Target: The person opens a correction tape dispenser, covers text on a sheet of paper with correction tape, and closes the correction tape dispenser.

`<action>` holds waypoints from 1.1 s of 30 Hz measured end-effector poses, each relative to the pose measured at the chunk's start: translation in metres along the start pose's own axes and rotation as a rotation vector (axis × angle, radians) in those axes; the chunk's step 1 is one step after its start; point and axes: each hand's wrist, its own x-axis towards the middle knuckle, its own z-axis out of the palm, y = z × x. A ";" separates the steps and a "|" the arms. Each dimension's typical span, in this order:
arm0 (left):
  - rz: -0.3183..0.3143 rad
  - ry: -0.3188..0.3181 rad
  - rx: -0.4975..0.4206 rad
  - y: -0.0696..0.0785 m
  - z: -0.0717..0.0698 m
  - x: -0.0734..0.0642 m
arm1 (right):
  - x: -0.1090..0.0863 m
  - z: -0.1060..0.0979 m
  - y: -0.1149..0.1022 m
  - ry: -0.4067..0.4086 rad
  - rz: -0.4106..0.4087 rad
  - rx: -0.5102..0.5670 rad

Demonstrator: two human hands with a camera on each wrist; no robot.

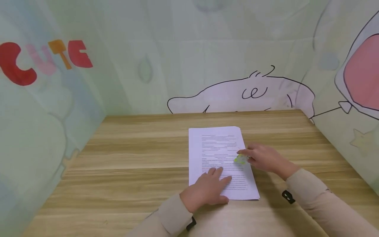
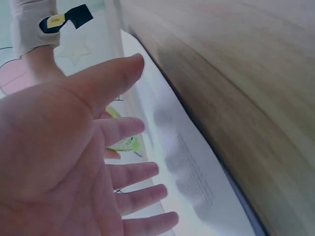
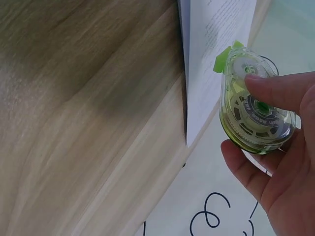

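A stack of printed paper (image 1: 217, 131) lies on the wooden table. My left hand (image 1: 207, 187) rests on its lower part, fingers spread and straight, thumb by the bottom edge. In the left wrist view the left palm (image 2: 54, 162) shows with fingertips on the sheet (image 2: 167, 128). My right hand (image 1: 263, 158) holds a clear and green correction tape (image 1: 241, 159) over the right side of the text. The right wrist view shows the correction tape (image 3: 256, 108) pinched between thumb and fingers, its green tip (image 3: 224, 59) close to the printed page (image 3: 204, 64).
The wooden table (image 1: 127, 158) spreads out around the paper. A cartoon-printed cloth (image 1: 133, 65) stands behind the table and along its sides. Both sleeves carry small black straps, one (image 1: 288, 197) at the right forearm and one (image 1: 191, 223) at the left.
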 end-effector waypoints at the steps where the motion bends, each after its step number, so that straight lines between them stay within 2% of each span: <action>1: 0.003 -0.006 -0.009 0.001 0.000 0.003 | 0.000 0.000 0.000 -0.012 0.007 0.000; 5: 0.006 -0.025 -0.046 0.005 0.002 0.010 | 0.001 0.003 0.000 -0.036 0.002 -0.004; 11: -0.007 -0.032 -0.061 0.006 0.004 0.013 | 0.002 0.008 0.002 -0.024 -0.043 -0.016; 21: 0.019 -0.009 -0.020 0.006 0.003 0.014 | 0.004 0.011 0.003 -0.074 -0.031 -0.029; 27: 0.024 0.000 0.002 0.005 0.004 0.016 | 0.005 0.009 -0.001 -0.077 -0.090 -0.122; 33: 0.019 -0.006 -0.004 0.004 0.004 0.017 | 0.009 0.004 -0.003 -0.141 -0.105 -0.163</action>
